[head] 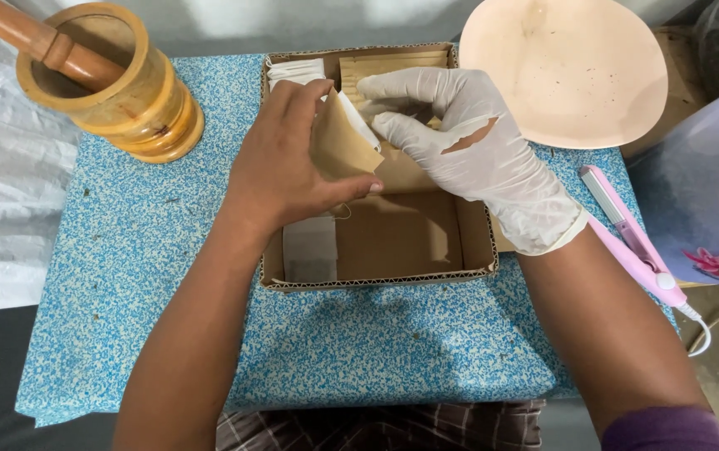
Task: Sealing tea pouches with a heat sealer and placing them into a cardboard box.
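At the upper centre of the frame the bare left hand [280, 159] has its grip closed, thumb against fingers, on a small brown paper sachet [341, 144]. The gloved right hand [468, 138], its glove torn, pinches the sachet's white top edge. The sachet hangs over the open cardboard box [476, 242] holding more sachets [309, 246]. It looks light, thin and easily creased, so the edges seem the best hold. On the speckled blue bench [134, 250]: a wooden mortar [121, 92] upper left, a pale bowl [564, 67] upper right, a pink sealer [631, 234] at the right.
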